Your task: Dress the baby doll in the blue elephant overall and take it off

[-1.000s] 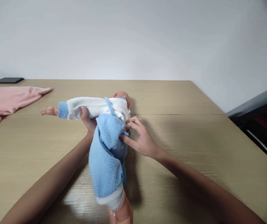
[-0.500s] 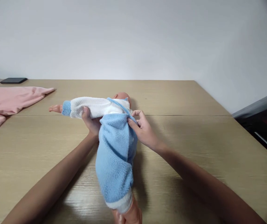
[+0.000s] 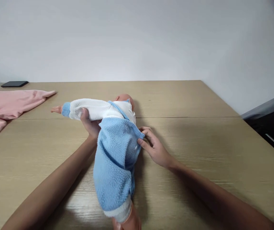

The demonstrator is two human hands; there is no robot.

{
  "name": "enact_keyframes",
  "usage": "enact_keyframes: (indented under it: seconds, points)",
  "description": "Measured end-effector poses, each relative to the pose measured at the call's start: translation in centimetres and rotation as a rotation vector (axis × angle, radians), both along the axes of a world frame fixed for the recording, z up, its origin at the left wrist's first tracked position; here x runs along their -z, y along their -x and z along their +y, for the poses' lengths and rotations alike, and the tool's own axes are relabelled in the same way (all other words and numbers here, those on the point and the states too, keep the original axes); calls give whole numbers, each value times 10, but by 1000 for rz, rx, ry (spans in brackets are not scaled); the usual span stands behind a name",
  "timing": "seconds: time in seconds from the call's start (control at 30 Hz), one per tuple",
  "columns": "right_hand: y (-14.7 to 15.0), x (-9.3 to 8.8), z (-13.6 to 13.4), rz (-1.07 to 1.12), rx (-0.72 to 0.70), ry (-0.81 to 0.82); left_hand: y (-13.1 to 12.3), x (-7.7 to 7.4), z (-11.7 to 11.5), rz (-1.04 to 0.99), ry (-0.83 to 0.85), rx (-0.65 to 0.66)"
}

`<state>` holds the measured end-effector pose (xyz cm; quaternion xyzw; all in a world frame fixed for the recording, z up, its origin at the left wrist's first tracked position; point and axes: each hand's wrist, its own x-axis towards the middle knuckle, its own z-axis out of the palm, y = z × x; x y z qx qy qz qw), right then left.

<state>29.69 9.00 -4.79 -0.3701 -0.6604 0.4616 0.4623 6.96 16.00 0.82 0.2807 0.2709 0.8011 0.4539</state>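
Note:
A baby doll lies on the table, its head away from me and its bare feet near the bottom edge. It wears a fuzzy blue romper with a white sleeve and blue cuff stretched to the left. My left hand grips the doll under that arm, thumb on the white sleeve, other fingers hidden behind the body. The top edge of the blue romper is pinched in my right hand, drawn outward to the right. A thin blue strap crosses the white upper part. The doll's other arm is hidden.
A pink cloth is spread at the left of the wooden table. Behind it lies a flat dark phone-like object. A white wall rises behind the table, and a black object stands beyond its right edge.
My right hand has moved down and right, pulling the blue romper's edge outward from the doll. The doll's lower body has shifted slightly left; my left hand keeps its hold.

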Motion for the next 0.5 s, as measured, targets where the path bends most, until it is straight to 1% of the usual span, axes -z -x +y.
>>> enact_keyframes:
  seconds: [0.07, 0.17, 0.27, 0.33, 0.43, 0.5]
  points:
    - [4, 4, 3, 72, -34, 38, -1, -1, 0, 5, 1, -9]
    - [11, 4, 12, 81, -6, 16, -1, -1, 1, -8, -3, -40]
    - [18, 2, 22, 73, 14, -23, 2, 4, 5, -33, -7, -36]
    - [22, 0, 27, 101, -2, -11, 6, 8, 8, -29, -9, -47]
    - [24, -3, 29, 138, -44, 22, 12, 12, 13, 19, -26, -59]
    - [24, -4, 28, 119, -37, -7, 14, 14, 15, 27, -47, -72]
